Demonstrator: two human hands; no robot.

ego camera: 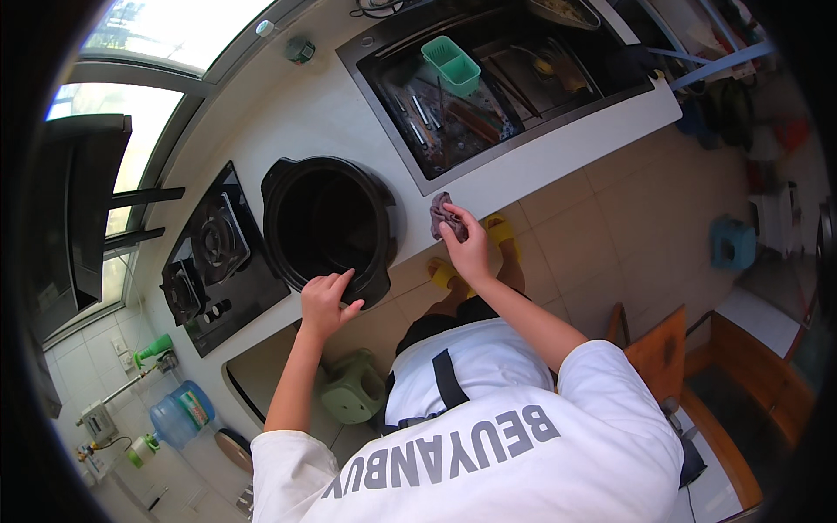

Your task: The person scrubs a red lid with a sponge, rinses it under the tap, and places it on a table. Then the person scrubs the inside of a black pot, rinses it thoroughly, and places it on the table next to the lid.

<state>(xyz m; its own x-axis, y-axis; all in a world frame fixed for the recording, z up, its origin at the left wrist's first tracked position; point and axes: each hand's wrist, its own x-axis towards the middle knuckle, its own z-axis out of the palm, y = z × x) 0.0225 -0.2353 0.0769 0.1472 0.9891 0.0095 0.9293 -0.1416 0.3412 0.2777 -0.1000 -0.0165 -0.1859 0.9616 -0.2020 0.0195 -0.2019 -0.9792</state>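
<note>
A deep black pot (327, 229) with side lugs stands upright on the white countertop, near its front edge. My left hand (325, 306) is at the pot's near rim, index finger over the inner edge and thumb against the outer side. The other fingers are curled and partly hidden. To the right of the pot, my right hand (467, 248) pinches a crumpled purple-grey cloth (442, 219) between thumb and fingers, at the counter's front edge. The pot's interior is dark, so its bottom is hard to make out.
A gas hob (219, 261) lies left of the pot. On the right, the sink (418, 176) holds a green plastic basket (451, 65) and utensils. A glass jar (299, 50) stands by the window. Below the counter is a green stool (353, 389); a blue stool (732, 242) stands farther right.
</note>
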